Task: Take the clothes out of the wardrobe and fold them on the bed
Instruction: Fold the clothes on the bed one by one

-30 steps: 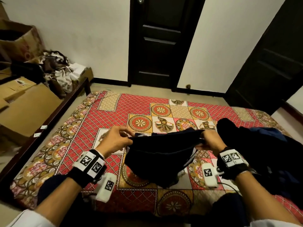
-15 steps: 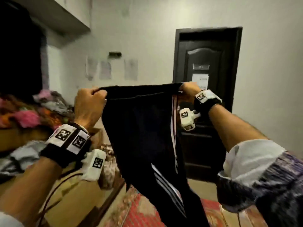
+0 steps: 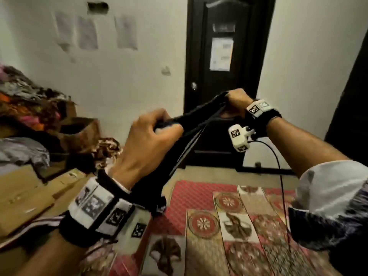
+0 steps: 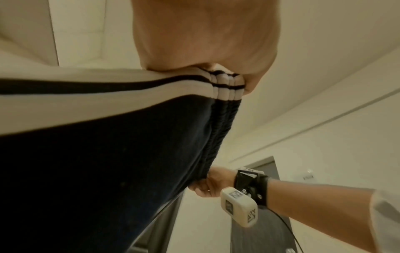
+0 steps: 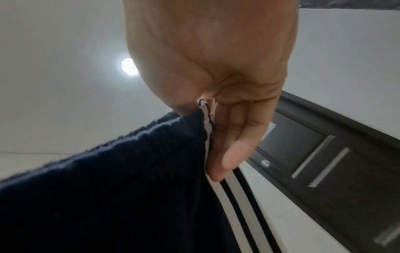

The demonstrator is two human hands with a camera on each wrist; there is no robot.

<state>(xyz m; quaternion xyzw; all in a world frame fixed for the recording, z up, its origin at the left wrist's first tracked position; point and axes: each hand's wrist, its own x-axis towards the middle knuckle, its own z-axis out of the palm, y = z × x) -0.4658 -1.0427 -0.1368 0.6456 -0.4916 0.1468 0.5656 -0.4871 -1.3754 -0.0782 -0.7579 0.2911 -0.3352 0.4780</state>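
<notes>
Both arms are raised in front of the body, forearms bare, with white sleeves seen pushed up past the elbows. The left hand [image 3: 145, 140] is held nearer and lower, its fingers curled tight round one end of a dark waistband [image 3: 199, 114]. The right hand [image 3: 237, 102] is held farther out and higher, the other end being pinched between thumb and fingers [image 5: 233, 137]. A marker-tagged band is worn on each wrist.

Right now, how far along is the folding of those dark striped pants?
Done: the pants are out of the wardrobe. In hand: the left hand and right hand each grip an end of the waistband, stretched in the air above the bed. Left: laying them down and folding; no fold shows yet.
</notes>
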